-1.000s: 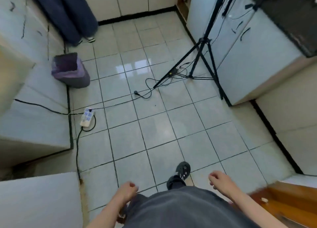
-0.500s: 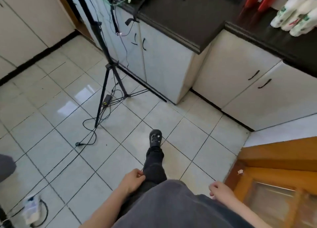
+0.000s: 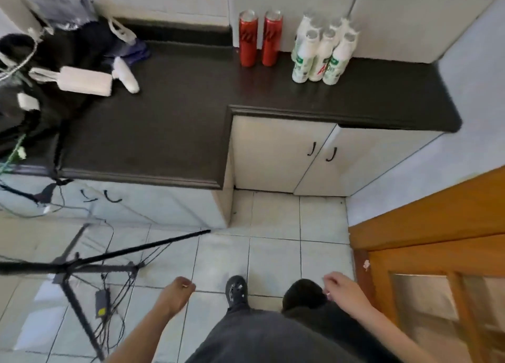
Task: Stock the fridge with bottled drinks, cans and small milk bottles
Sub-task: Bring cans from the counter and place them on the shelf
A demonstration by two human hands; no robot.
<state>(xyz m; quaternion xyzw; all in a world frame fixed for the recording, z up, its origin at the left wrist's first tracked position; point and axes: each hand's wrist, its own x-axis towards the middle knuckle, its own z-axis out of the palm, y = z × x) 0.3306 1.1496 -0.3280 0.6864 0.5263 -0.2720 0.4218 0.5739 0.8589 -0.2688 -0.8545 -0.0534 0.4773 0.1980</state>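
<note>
i see the left hand hanging low over the tiled floor, fingers loosely curled and holding nothing. the right hand hangs the same way, empty, near the wooden door. a black shoe sits between them. ahead, on the dark countertop, two red cans stand upright side by side, with the small milk bottles clustered just to their right.

Rear milk bottles blurred; tripod cut off left.
</note>
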